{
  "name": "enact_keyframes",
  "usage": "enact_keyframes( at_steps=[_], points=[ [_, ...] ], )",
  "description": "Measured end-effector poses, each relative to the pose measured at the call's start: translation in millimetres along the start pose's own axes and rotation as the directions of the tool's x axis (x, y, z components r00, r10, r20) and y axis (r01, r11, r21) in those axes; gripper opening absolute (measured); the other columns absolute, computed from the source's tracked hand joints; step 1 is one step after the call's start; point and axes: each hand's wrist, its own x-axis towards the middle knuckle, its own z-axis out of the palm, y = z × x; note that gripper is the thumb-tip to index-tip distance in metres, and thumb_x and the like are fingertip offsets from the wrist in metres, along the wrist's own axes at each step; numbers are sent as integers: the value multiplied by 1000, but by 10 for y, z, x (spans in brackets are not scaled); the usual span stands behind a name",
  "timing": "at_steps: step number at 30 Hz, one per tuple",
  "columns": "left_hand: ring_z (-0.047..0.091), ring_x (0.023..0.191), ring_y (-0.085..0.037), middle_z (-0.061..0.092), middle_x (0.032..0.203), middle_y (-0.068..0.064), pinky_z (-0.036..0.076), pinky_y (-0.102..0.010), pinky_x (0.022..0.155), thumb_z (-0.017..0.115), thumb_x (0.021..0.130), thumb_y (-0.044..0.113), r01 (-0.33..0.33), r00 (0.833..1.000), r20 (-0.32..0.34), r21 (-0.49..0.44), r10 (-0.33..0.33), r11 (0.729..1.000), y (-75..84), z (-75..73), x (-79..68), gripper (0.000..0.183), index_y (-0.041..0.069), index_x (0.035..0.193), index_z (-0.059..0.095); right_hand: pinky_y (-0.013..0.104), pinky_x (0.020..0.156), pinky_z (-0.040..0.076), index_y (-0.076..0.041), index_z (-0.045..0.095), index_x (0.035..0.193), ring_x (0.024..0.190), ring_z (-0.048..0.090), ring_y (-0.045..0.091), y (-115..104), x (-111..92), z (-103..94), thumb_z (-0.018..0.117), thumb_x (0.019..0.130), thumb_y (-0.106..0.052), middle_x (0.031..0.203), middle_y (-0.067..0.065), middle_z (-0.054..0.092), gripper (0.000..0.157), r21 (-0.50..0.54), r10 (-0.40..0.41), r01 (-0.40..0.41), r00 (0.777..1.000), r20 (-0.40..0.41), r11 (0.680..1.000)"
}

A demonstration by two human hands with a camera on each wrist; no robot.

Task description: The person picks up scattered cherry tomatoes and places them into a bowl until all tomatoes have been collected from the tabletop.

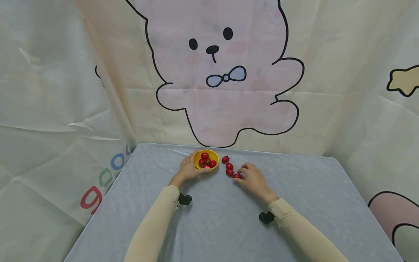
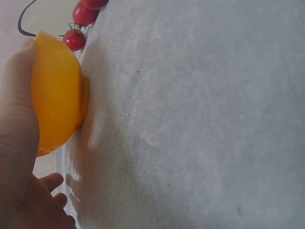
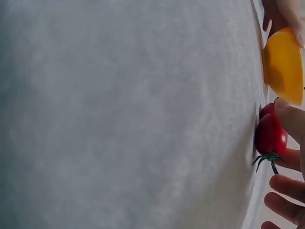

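A yellow bowl (image 1: pixel 214 155) stands near the table's far edge with several red cherry tomatoes (image 1: pixel 202 162) inside. My left hand (image 1: pixel 188 168) grips its left side, the thumb along the near side and fingers spread at the far side. In the left wrist view the thumb (image 2: pixel 18 78) lies against the bowl's wall. Right of the bowl, my right hand (image 1: pixel 256 182) pinches a cherry tomato (image 3: pixel 270 135) between thumb and index finger. That tomato has a green stem and sits low at the cloth; the other fingers are loosely bent.
Three more cherry tomatoes (image 1: pixel 229 166) lie in a short line between the bowl and my right hand. A grey-blue cloth (image 1: pixel 222 222) covers the table. Behind its far edge hangs a curtain (image 1: pixel 216 109) with a bear drawing.
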Motion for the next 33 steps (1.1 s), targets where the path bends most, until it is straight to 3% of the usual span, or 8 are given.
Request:
enact_keyframes(
  at_steps=[6,20,33],
  points=[
    [22,146,-41,31,160,-13,13,-65,120,72,74,70,-16,1000,-14,-5,15,1000,14,-10,-23,108,21,156,23,48,83,49,-12,77,99,98,60,28,0,-17,32,83,76,-44,108,10,66,40,17,-5,5,1000,-8,1000],
    [21,148,-40,30,161,-11,15,-62,121,74,78,60,6,1000,-3,15,-6,1000,9,6,-7,102,23,157,20,48,86,49,-11,76,99,100,60,29,17,-53,59,82,78,-42,108,9,67,38,18,6,-5,1000,-23,1000],
    [20,149,-39,28,162,-11,14,-60,123,72,80,60,-2,1000,19,35,1,999,37,-28,-13,102,22,157,19,48,90,51,-8,75,102,103,61,29,38,-6,-80,82,80,-37,110,10,66,36,18,-4,5,999,-43,1000]
  ],
)
